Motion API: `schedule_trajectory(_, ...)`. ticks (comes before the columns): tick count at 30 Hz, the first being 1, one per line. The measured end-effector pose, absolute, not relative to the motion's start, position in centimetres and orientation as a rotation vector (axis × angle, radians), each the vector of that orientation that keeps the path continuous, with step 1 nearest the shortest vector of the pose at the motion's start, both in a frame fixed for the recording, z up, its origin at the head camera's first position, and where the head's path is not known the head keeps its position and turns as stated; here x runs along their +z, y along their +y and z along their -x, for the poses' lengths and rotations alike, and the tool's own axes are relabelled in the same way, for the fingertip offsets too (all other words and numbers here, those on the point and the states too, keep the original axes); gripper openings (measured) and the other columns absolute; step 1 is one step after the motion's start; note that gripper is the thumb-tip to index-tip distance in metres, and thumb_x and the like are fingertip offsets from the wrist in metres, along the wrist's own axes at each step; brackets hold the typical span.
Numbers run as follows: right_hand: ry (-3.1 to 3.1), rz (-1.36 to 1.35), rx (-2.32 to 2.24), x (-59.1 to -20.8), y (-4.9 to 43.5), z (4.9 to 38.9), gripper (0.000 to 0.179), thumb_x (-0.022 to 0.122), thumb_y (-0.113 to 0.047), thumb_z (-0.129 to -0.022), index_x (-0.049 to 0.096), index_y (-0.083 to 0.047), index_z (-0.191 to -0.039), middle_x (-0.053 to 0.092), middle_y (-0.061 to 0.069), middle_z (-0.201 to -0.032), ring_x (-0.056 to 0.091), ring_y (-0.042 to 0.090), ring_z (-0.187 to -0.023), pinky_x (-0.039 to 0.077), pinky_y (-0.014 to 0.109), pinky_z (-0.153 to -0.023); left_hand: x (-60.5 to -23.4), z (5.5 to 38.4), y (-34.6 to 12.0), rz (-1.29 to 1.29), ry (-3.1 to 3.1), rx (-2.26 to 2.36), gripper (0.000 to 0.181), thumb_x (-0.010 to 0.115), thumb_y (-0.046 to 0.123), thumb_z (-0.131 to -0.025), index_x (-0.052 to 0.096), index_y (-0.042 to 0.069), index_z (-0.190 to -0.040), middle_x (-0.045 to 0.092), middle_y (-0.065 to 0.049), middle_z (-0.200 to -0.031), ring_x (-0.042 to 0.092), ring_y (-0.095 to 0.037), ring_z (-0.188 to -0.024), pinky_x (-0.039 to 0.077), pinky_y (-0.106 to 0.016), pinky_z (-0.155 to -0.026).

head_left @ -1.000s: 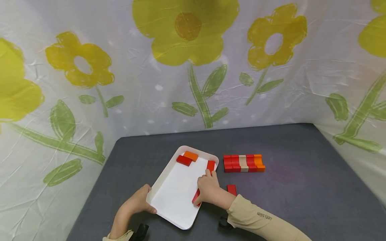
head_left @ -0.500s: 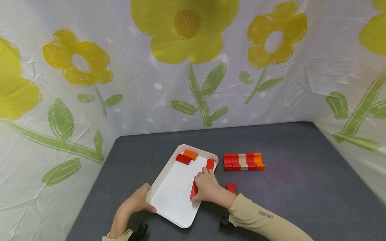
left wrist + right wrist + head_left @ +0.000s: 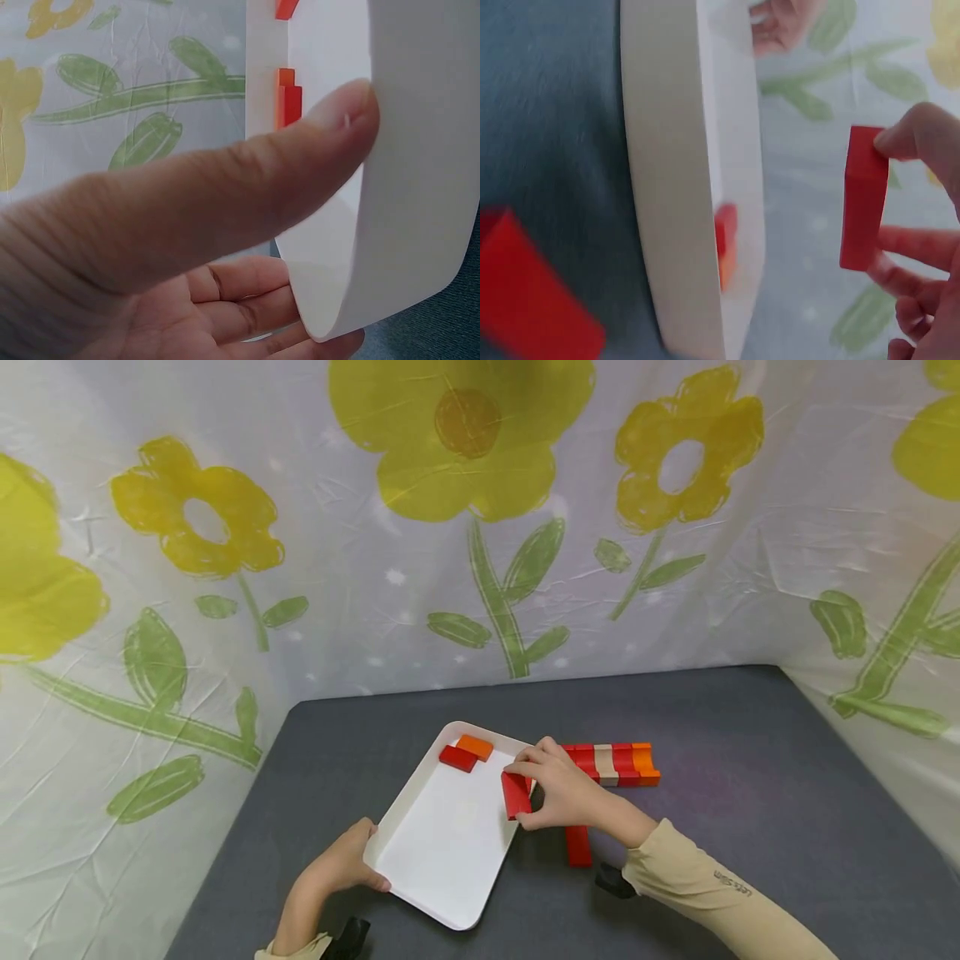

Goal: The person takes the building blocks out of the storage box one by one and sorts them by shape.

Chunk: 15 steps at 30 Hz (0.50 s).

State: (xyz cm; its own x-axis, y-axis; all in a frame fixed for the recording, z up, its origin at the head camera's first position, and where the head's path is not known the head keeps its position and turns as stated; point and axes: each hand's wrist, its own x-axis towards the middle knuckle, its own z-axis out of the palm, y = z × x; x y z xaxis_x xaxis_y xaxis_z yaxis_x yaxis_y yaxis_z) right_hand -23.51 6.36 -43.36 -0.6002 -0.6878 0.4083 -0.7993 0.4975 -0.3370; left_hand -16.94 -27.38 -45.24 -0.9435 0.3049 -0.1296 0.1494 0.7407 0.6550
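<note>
My right hand [image 3: 566, 789] pinches a red block [image 3: 515, 795] between thumb and fingers, over the right rim of a white tray [image 3: 427, 843]. In the right wrist view this block [image 3: 864, 202] is held upright, apart from the tray. My left hand [image 3: 339, 862] grips the tray's near left corner; the left wrist view has its thumb [image 3: 262, 176] over the rim and the other fingers outside. Inside the tray's far end lie a red block [image 3: 457, 759] and an orange block [image 3: 477, 746]. A bit of red behind the held block is mostly hidden.
Right of the tray, several curved-top blocks stand in a row: red, a beige block [image 3: 604, 767], and an orange block [image 3: 643, 765] at the end. A loose red block [image 3: 578, 847] lies nearer on the dark table [image 3: 720, 827]. A flowered sheet [image 3: 360, 610] hangs behind.
My right hand has lifted the red block from the tray's right side and moved it up and right. The left hand keeps its grip on the tray corner.
</note>
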Motion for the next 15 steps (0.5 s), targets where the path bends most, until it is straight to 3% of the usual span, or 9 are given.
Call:
schedule_trajectory(4, -2.536, -1.292, 0.761, -43.0, 9.5, 23.6, 0.047, 0.071, -0.028, -0.065, 0.062, -0.008, -0.107, 0.053, 0.001, -0.101, 0.035, 0.015, -0.087, 0.038, 0.027, -0.064, -45.1, 17.1, -27.2, -0.378, 2.707, 1.0, 0.065, 0.086, 0.006, -0.045, 0.045, -0.012, -0.093, 0.05, -0.01, -0.08, 0.046, -0.022, -0.072, 0.039, -0.036, -0.066)
schedule_trajectory(9, -2.576, -1.273, 0.785, -44.1, 12.9, 23.0, 0.046, 0.073, -0.027, -0.063, 0.063, -0.008, -0.103, 0.053, -0.002, -0.098, 0.038, 0.015, -0.09, 0.039, 0.036, -0.073, -45.1, 17.2, -27.4, -0.387, 2.7, 1.0, 0.066, 0.086, 0.007, -0.047, 0.044, -0.013, -0.094, 0.05, -0.01, -0.082, 0.046, -0.022, -0.073, 0.039, -0.035, -0.066)
schedule_trajectory(15, -2.649, -1.198, 0.793, -47.3, 15.7, 21.4, 0.045, 0.076, -0.028, -0.06, 0.064, -0.01, -0.1, 0.053, -0.006, -0.095, 0.033, 0.01, -0.085, 0.039, 0.025, -0.064, -45.5, 17.2, -27.6, -0.425, 2.682, 1.01, 0.065, 0.085, 0.008, -0.047, 0.045, -0.012, -0.094, 0.05, -0.009, -0.082, 0.046, -0.021, -0.073, 0.039, -0.033, -0.066)
